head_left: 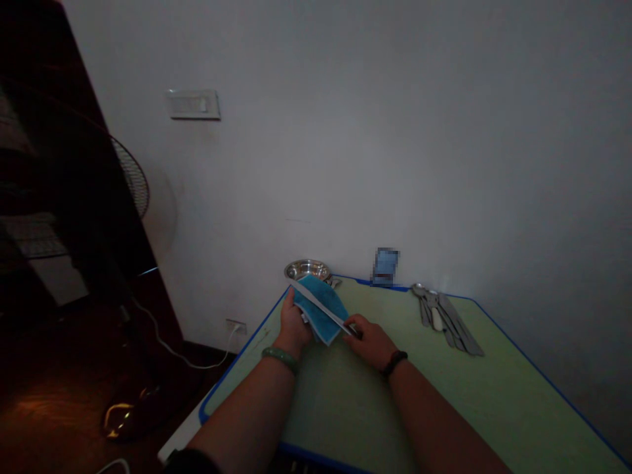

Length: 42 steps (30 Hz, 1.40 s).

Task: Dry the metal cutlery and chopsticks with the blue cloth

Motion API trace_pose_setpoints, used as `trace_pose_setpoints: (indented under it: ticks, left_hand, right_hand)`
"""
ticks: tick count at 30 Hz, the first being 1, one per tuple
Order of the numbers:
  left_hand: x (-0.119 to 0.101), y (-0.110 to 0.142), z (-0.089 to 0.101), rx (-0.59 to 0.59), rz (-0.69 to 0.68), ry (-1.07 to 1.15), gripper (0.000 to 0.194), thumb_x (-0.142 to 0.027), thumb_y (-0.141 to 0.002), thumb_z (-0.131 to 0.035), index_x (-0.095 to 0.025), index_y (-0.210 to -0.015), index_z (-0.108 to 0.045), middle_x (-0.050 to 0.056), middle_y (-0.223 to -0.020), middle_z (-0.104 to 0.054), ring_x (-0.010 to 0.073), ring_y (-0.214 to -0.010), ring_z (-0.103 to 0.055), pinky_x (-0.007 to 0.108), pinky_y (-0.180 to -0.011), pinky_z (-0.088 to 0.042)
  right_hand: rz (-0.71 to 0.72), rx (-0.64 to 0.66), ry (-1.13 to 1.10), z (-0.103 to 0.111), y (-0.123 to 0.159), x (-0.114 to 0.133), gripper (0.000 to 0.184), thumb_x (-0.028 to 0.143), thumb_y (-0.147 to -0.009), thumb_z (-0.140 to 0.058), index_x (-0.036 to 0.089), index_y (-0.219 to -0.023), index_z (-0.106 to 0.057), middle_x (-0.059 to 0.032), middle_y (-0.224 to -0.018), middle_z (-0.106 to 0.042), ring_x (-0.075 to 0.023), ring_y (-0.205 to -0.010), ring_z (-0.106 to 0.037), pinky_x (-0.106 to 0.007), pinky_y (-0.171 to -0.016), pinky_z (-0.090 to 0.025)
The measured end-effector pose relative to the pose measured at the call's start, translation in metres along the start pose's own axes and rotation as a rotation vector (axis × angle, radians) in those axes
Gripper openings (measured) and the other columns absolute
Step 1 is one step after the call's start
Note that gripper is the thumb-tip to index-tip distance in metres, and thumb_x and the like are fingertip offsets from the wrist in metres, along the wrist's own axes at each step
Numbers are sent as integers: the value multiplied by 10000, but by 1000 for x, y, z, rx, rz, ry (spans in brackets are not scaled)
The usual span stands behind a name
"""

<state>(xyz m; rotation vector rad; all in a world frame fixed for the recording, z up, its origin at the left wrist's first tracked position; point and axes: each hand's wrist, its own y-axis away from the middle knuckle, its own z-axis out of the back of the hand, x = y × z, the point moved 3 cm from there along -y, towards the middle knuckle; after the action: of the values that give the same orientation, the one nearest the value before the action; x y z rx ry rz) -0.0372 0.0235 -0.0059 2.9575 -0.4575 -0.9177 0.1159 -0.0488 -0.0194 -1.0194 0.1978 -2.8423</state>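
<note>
My left hand [293, 326] is closed under a blue cloth [330, 324] with a pale edge and a small white tag. Across the cloth lies a long knife [320, 304], its blade pointing up and left past my left thumb. My right hand [374, 342] grips the knife's dark handle. Both hands are raised over the pale green table [345, 408]. Just beyond the cloth stands a shiny steel bowl [307, 268], with a few metal utensils [336, 282] beside it, partly hidden by the cloth.
Several spoons and knives [447, 319] lie in a group at the table's right. A phone-like blurred object [385, 266] stands at the back edge against the wall. A standing fan [131, 178] is at left, near a plugged-in white cable [217, 365].
</note>
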Motion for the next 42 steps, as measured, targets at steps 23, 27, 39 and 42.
trace_pose_setpoints:
  ticks: [23,27,39,42]
  left_hand:
    - [-1,-1,1,-42,-18,4,458,-492,-771,-399,-110,-775,-651,106,-693,-684,276,-758,-650,465,-795,-469]
    - [-1,-1,2,-44,-13,23,484,-494,-793,-363,-108,-779,-654,109,-696,-687,260,-736,-653,440,-796,-472]
    - [-5,3,-3,-83,-46,5,461,-460,-800,-360,-111,-711,-648,97,-633,-675,245,-658,-652,425,-747,-492]
    - [-5,4,-4,-64,-43,21,440,-456,-792,-381,-117,-698,-644,86,-636,-676,236,-663,-652,407,-735,-498]
  right_hand:
    - [-21,9,-24,-2,1,-4,237,269,-742,-502,243,-977,-522,54,-622,-519,-101,-585,-485,-204,-544,-308]
    - [-22,8,-12,-2,1,-4,223,286,-741,-509,242,-959,-517,58,-611,-507,-97,-572,-478,-204,-541,-303]
    - [-29,-2,18,-1,1,-3,199,315,-738,-506,237,-921,-509,66,-577,-470,-91,-538,-439,-201,-518,-280]
    - [-27,-4,29,-1,1,-3,194,317,-738,-506,232,-912,-509,67,-574,-469,-89,-537,-437,-200,-517,-275]
